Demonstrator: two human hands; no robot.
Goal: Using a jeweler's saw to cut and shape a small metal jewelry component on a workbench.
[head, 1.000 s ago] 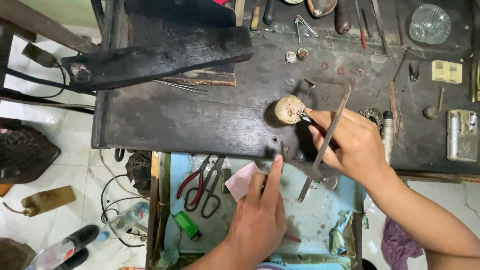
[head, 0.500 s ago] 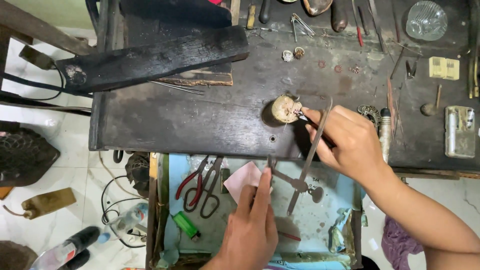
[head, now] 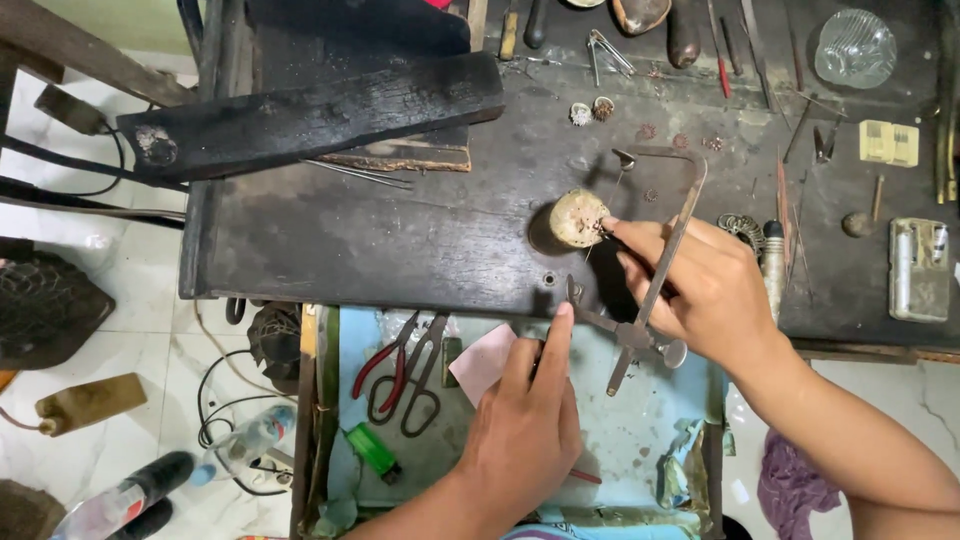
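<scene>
My right hand [head: 705, 290] grips a metal jeweller's saw frame [head: 665, 250] and pinches a tiny piece against a small round wooden peg [head: 577, 217] on the dark workbench [head: 400, 240]. My left hand [head: 525, 430] reaches over the open drawer [head: 640, 440]. Its index finger points up and touches the lower clamp end of the saw frame near the bench edge. A pink paper scrap [head: 480, 362] lies just left of that hand.
Red-handled pliers [head: 383, 368], scissors [head: 425, 385] and a green lighter [head: 372, 447] lie in the drawer. A charred wooden block [head: 310, 115] lies across the bench's left. Small tools, a glass dish [head: 853, 47] and a metal box [head: 918, 268] sit at right. Cables and bottles lie on the floor.
The saw frame has swung from lying diagonally to standing more open above the peg. My left hand moved up so its index finger touches the frame's lower end.
</scene>
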